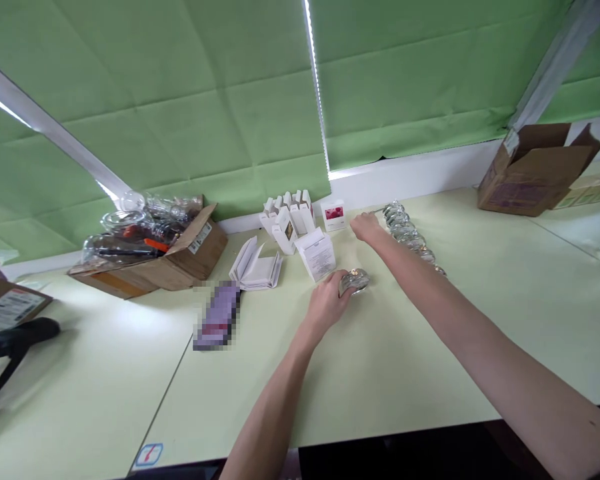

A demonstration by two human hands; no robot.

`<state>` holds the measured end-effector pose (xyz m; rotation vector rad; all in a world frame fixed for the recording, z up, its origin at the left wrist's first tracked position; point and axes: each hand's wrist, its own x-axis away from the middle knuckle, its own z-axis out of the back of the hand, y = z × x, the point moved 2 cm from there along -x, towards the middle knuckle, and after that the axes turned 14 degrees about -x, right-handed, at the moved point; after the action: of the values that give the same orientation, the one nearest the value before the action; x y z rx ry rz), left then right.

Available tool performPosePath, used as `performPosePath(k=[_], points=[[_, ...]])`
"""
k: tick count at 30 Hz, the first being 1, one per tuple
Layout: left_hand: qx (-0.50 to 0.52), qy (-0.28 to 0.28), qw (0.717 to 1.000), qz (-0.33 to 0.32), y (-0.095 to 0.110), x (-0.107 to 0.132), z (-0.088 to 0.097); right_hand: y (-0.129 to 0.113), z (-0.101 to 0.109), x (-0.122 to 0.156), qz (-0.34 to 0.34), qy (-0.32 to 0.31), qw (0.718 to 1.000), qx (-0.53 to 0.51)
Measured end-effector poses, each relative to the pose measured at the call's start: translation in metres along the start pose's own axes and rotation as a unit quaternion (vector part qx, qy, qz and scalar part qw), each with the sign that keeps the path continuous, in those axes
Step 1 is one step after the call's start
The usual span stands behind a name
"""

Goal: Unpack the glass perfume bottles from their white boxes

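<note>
Left hand cups a glass jar; right hand lies open beside a row of jars; a cardboard box holds glassware.

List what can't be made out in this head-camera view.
Head view:
The purple item is pixelated, hiding its print and what it is.
The glass piece is partly covered by the left hand.
The printed text on the white carton is too small to read.
The cardboard box and black object are cut off by the left edge.
</note>
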<state>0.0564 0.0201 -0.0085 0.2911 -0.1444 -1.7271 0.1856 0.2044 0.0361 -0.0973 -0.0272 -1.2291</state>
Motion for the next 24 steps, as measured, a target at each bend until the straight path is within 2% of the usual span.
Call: performPosePath(k=[6, 12, 19, 24], points=[[-0.029, 0.002, 1.000, -0.012, 0.000, 0.001, -0.001, 0.008, -0.017, -0.002, -0.002, -0.003, 1.000, 0.021], [-0.038, -0.004, 0.999, -0.017, 0.001, 0.001, 0.000, 0.004, -0.018, 0.000, 0.021, 0.015, 1.000, 0.003], [-0.027, 0.006, 0.999, -0.021, 0.000, 0.000, -0.001, -0.012, 0.001, 0.020, 0.018, 0.062, 0.995, -0.071], [-0.002, 0.003, 1.000, -0.008, 0.000, 0.000, -0.001, -0.024, 0.028, 0.060, 0.044, 0.091, 0.985, -0.138]])
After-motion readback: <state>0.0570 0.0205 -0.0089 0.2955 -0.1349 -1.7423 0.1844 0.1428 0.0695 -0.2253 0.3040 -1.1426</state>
